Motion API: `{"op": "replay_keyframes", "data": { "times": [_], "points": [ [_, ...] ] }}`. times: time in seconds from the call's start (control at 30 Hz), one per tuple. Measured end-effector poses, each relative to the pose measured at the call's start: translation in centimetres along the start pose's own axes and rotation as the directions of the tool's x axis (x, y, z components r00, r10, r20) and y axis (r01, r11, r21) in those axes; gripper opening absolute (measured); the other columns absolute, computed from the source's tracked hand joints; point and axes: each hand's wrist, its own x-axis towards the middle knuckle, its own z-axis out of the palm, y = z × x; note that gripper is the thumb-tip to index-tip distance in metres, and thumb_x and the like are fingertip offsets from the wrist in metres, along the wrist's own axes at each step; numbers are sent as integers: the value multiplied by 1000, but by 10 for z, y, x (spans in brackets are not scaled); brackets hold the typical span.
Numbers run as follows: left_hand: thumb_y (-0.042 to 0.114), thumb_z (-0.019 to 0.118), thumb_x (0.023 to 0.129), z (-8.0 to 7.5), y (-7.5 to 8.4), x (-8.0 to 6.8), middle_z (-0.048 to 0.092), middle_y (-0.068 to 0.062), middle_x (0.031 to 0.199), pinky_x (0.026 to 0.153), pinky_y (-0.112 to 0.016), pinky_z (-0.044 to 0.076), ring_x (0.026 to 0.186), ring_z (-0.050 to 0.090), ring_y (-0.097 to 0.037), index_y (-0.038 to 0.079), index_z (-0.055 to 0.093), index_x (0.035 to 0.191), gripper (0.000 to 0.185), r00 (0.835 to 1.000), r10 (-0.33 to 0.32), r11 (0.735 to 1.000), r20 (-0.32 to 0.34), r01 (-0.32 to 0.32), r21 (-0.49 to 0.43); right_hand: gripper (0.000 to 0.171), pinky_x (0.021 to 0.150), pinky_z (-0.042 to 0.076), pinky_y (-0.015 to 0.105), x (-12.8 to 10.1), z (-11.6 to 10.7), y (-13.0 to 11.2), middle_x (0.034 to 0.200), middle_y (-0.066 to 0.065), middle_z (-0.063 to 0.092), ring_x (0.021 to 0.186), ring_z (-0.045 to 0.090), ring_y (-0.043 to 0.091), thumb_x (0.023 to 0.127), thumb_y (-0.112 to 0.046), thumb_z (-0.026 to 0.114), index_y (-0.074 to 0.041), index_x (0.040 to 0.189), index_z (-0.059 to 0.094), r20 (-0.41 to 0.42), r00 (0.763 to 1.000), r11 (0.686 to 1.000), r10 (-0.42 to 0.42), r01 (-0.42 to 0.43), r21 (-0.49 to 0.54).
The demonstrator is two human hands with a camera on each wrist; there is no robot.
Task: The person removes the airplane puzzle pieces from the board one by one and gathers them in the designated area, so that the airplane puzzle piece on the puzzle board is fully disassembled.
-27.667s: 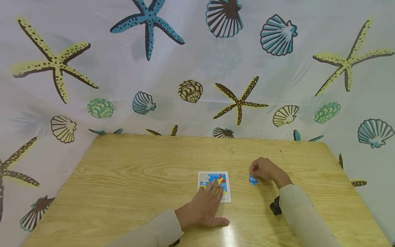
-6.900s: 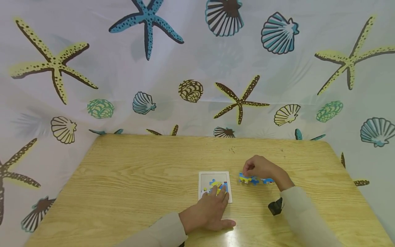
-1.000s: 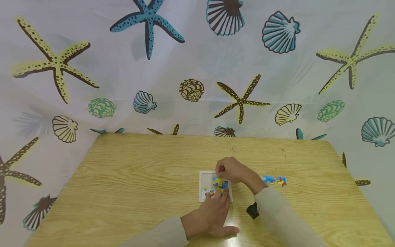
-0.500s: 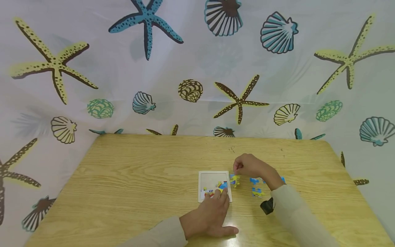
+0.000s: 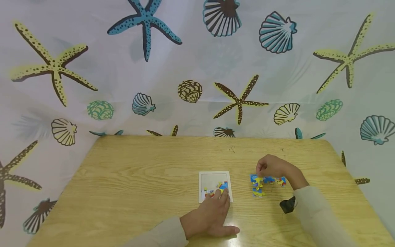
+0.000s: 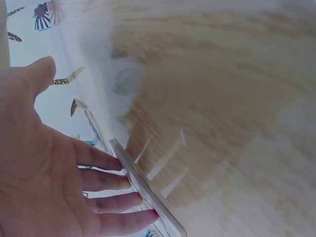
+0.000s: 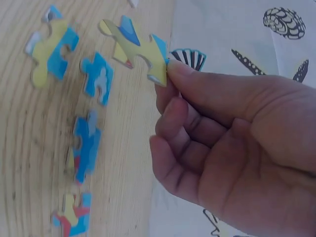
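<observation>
Right hand (image 5: 273,167) pinches a jigsaw piece (image 5: 256,180)
Head: piece at fingertips' six o'clock; left hand (image 5: 213,215), fingers extended, at the puzzle tray's (image 5: 210,178) five o'clock. Left wrist: fingertips touch the tray. Right wrist: piece at thumb-tip's ten o'clock.

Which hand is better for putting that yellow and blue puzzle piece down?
Probably the right hand: it pinches the yellow-and-blue piece near the loose pieces, while the left hand rests on the puzzle tray.
</observation>
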Motion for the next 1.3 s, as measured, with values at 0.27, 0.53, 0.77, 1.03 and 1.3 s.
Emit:
{"op": "replay_keyframes", "data": {
  "times": [0.27,0.53,0.77,1.03,1.3],
  "points": [
    [77,10,74,0,1,-1,31,-16,137,78,-46,43,117,36,-31,2,38,131,99,1000,-1,1000,-8,0,-18,5,54,40,31,-14,-6,17,68,4,55,58,47,20,82,-3,56,-3,79,60,38,997,998,60,-60,6],
    [77,7,74,-1,-2,-1,30,-16,138,78,-44,44,118,35,-31,2,37,132,100,1000,14,999,9,-14,-34,7,53,39,32,-20,-3,30,65,3,53,56,45,18,80,0,54,-2,78,60,56,994,994,98,-101,36],
    [77,6,74,0,-2,0,30,-16,138,78,-44,44,118,35,-31,1,37,132,101,1000,16,1000,9,-16,-22,6,52,40,33,-23,3,32,64,4,54,55,44,16,78,3,56,-1,76,60,50,992,989,118,-122,87],
    [77,10,74,0,-2,-2,31,-16,137,77,-45,43,117,36,-31,1,38,132,99,1000,2,999,-8,-3,-37,6,53,40,28,-21,13,33,66,0,55,57,45,14,76,-1,64,-4,72,61,-3,992,992,128,-128,-9],
    [77,9,74,-1,-3,-3,30,-16,138,79,-45,43,118,35,-31,1,37,132,100,1000,13,998,1,-13,-59,7,58,41,28,-17,22,29,68,-2,56,62,47,14,75,-5,68,-7,71,63,-64,982,977,175,-181,-116]
  ]
}}
